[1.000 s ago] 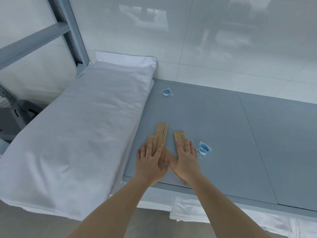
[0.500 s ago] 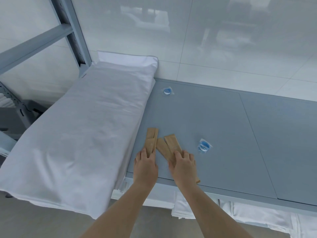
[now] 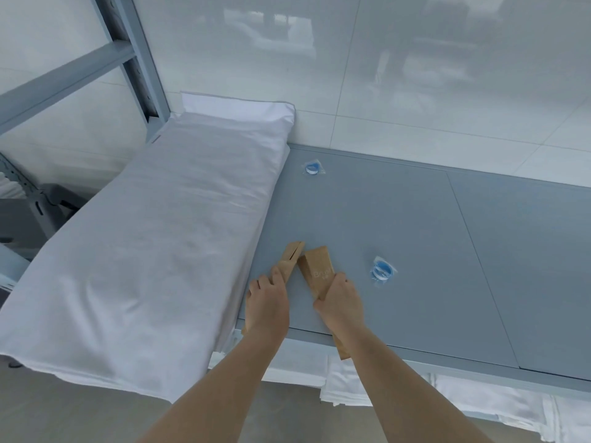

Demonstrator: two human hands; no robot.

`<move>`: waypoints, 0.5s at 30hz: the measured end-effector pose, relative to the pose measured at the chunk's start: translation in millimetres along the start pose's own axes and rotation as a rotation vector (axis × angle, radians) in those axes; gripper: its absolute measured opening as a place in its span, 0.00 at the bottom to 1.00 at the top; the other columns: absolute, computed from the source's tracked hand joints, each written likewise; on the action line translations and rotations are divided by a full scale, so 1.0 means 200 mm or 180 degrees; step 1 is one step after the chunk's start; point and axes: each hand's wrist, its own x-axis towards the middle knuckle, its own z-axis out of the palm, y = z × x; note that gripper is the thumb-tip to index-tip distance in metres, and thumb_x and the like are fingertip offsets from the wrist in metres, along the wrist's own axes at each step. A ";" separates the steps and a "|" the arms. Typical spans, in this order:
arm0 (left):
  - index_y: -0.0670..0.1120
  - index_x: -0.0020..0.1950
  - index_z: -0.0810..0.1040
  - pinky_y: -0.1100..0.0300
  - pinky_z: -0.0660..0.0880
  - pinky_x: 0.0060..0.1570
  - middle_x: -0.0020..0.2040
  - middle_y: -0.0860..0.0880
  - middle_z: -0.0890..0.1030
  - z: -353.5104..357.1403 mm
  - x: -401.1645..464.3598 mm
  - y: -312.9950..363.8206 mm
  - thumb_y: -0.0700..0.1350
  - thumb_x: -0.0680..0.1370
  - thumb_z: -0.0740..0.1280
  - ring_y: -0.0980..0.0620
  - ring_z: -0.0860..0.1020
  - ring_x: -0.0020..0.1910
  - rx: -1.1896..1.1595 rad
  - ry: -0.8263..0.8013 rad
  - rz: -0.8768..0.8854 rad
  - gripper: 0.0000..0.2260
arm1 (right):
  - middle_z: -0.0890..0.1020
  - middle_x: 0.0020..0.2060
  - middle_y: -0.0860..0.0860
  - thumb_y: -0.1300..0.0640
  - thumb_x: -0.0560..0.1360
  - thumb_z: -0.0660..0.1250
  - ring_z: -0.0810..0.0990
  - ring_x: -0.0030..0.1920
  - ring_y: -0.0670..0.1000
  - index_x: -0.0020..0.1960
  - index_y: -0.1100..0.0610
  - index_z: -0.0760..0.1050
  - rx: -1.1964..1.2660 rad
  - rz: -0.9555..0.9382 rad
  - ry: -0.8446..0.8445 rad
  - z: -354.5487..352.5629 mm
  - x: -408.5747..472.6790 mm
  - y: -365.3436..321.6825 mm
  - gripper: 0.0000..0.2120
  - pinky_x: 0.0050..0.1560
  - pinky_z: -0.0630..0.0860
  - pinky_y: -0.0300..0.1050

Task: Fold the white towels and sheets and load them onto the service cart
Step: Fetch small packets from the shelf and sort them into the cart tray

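Note:
A folded white sheet stack (image 3: 153,251) lies on the left of the grey shelf (image 3: 415,251), overhanging its front edge. My left hand (image 3: 267,305) grips narrow brown paper packets (image 3: 291,257) next to the sheet. My right hand (image 3: 340,302) grips another brown paper packet (image 3: 316,268), whose lower end sticks out past the shelf edge under my wrist. More white towels (image 3: 367,388) lie on the level below the shelf.
Two small clear packets with blue rings lie on the shelf, one near the back (image 3: 312,168), one right of my hands (image 3: 382,270). A grey metal rack post (image 3: 140,59) rises at the left. A glossy white tiled wall (image 3: 383,75) stands behind.
Both hands went from lying flat on the brown packets to gripping them, and pulled them toward the shelf's front edge.

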 end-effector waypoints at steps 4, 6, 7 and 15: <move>0.43 0.73 0.58 0.60 0.73 0.50 0.61 0.46 0.73 -0.01 0.00 -0.02 0.39 0.78 0.60 0.49 0.73 0.58 -0.0055 0.0028 0.0016 0.25 | 0.77 0.49 0.55 0.56 0.72 0.70 0.78 0.48 0.58 0.56 0.55 0.64 0.0183 -0.0117 0.0088 0.00 0.00 0.01 0.18 0.41 0.68 0.45; 0.44 0.74 0.57 0.60 0.73 0.47 0.60 0.48 0.73 -0.03 0.00 -0.03 0.40 0.78 0.61 0.50 0.74 0.56 -0.0107 0.0052 0.0036 0.25 | 0.78 0.44 0.54 0.56 0.72 0.69 0.78 0.45 0.58 0.54 0.54 0.65 0.0282 -0.0143 0.0137 0.00 0.00 0.02 0.15 0.39 0.68 0.46; 0.44 0.74 0.57 0.60 0.72 0.44 0.60 0.49 0.72 -0.04 -0.01 -0.03 0.40 0.78 0.61 0.50 0.75 0.54 -0.0148 0.0064 0.0033 0.25 | 0.78 0.42 0.54 0.56 0.73 0.67 0.78 0.43 0.58 0.53 0.54 0.66 0.0296 -0.0161 0.0159 0.00 -0.01 0.02 0.12 0.38 0.69 0.46; 0.46 0.74 0.57 0.57 0.68 0.34 0.61 0.50 0.71 -0.28 -0.10 -0.03 0.42 0.80 0.58 0.47 0.79 0.45 -0.0559 0.0191 0.0017 0.22 | 0.73 0.32 0.50 0.60 0.77 0.59 0.74 0.36 0.55 0.43 0.56 0.67 0.0569 -0.0370 0.0715 -0.16 -0.13 0.00 0.04 0.33 0.66 0.45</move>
